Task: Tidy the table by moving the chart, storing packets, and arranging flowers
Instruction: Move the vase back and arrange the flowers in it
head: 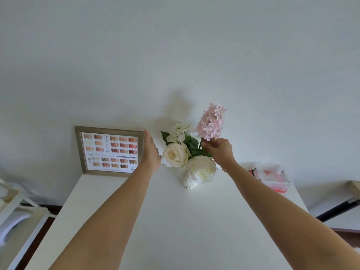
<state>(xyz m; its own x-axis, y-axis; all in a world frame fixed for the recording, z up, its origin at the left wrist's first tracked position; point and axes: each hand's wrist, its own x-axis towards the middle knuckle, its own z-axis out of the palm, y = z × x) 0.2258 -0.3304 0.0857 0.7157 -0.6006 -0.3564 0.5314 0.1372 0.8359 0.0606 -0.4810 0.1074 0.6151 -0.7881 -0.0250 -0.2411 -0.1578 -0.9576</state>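
Observation:
A framed nail-colour chart [110, 151] leans against the wall at the table's back left. My left hand [151, 151] lies flat along the chart's right edge, fingers straight. A white vase [189, 182] stands at the back middle and holds two white roses [176, 154] and small white blossoms [181, 132]. My right hand [221, 151] pinches the stem of a pink flower spray [211, 121], upright above the vase's right side. A clear box [269, 177] with pink packets sits at the back right.
The white table [175, 221] runs from the wall toward me. A white trolley with shelves [17, 215] stands left of the table. A second surface with a dark edge [339, 209] shows on the right.

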